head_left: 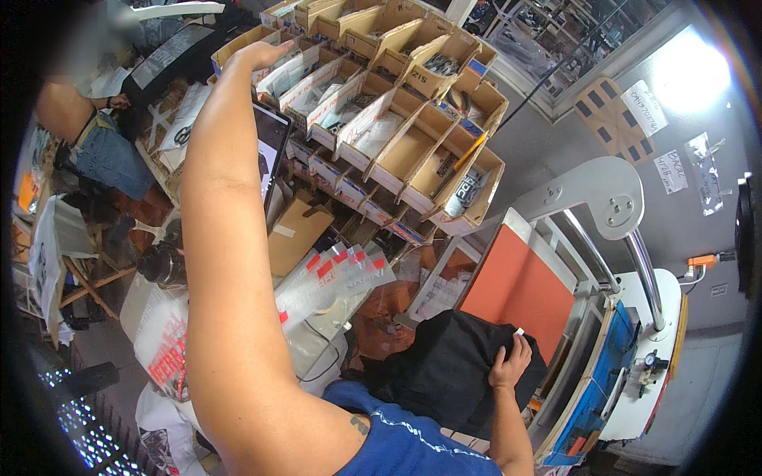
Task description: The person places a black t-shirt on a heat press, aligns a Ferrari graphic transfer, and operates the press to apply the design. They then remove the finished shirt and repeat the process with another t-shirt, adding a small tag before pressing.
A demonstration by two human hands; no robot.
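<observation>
Raised high, my left hand (263, 54) reaches to the front upper left of cardboard compartment bins (409, 163), its fingers extended over a compartment holding pale pieces. Below it a tablet or laptop screen (270, 155) shows partly behind my forearm. My right hand (510, 361) grips a black garment (432, 373) draped at the front of an orange press pad (512, 278), with a small white tag at its fingertips. The pad belongs to a white press machine (591, 186) with chrome posts.
A person in denim shorts (127, 159) is at the upper left. Clear printed plastic bags (329, 282) and a brown envelope (298, 230) lie left of the press. A folding wooden stand (79, 274) is at the left. A gauge (651, 365) and blue-framed panel (583, 412) are at the right.
</observation>
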